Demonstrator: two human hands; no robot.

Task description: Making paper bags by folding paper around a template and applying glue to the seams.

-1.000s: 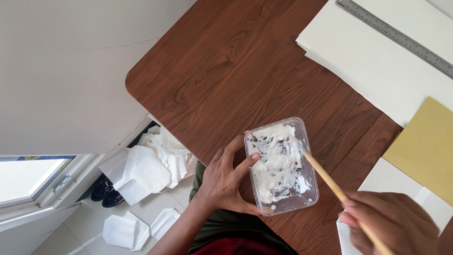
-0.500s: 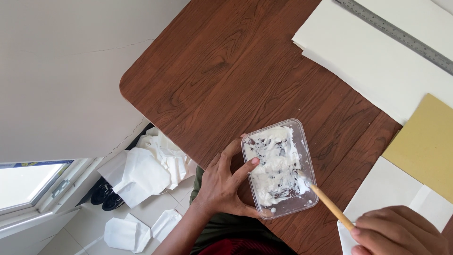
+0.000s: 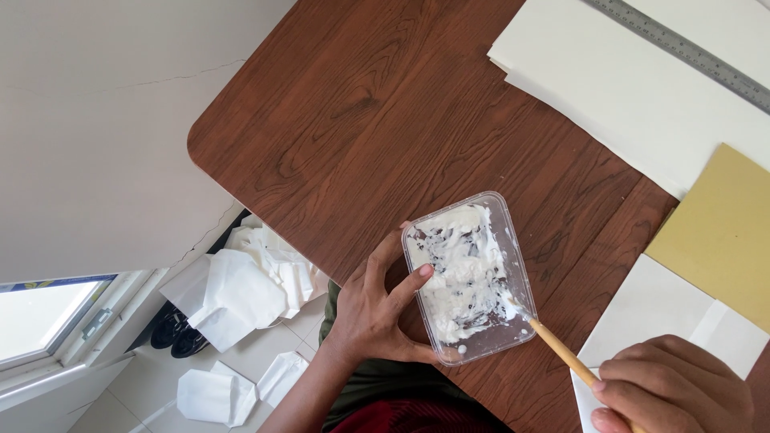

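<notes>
While the left hand (image 3: 373, 309) clamps the paste tub (image 3: 469, 277) near the table (image 3: 337, 136) edge, the right hand (image 3: 674, 393) pinches a brush (image 3: 553, 343) — a hard drag might tip it floorward.

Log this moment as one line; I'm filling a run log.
left hand: steadies clear tub of white paste | right hand: holds brush, tip in paste | surface: wooden table
</notes>
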